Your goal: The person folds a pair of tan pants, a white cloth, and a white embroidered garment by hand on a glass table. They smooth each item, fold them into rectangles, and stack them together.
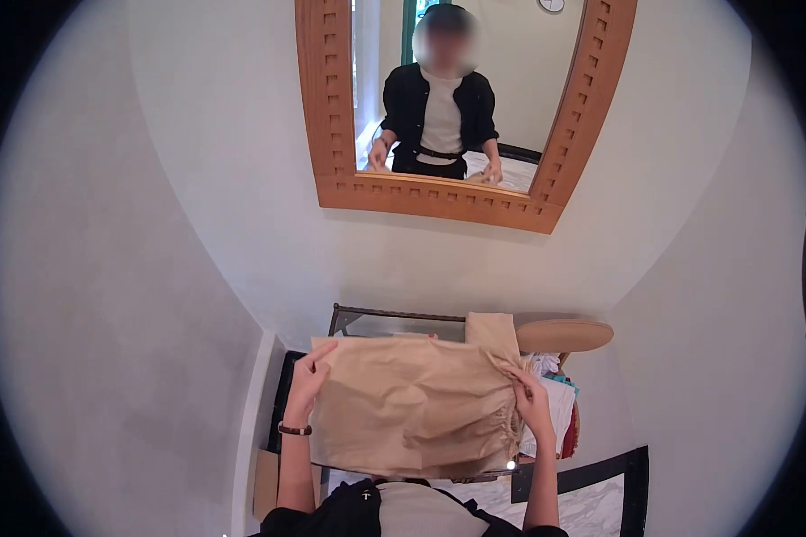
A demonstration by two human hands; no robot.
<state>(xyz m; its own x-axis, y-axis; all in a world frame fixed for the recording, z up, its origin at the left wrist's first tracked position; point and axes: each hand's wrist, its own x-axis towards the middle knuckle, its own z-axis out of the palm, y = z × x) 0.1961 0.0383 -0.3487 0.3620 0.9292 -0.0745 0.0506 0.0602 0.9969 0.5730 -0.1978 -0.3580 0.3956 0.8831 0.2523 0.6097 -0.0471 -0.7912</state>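
Left grip (306, 383) pinches the left edge of a tan garment (412, 403), fingers curled closed over the cloth near its top corner; dark band on that wrist. Right grip (533, 401) is closed on the garment's right edge, where the fabric bunches into gathers, looks like an elastic waistband. Both hands hold the piece spread flat between them, roughly level, in front of the person's chest. A narrower strip of the same tan cloth sticks up past the top right corner.

Under and behind the garment: a glass-topped counter (394, 320) with a dark metal frame against the white wall. Just right of it, a round wicker basket (564, 336), its rim showing tan, with a pile of folded clothes (557, 403) below, white, teal and red, partly hidden by the right hand. Marble floor with a dark border at bottom right.

On the wall above, a wood-framed mirror (336, 107) reflects the person, black overshirt and white top, hands low.
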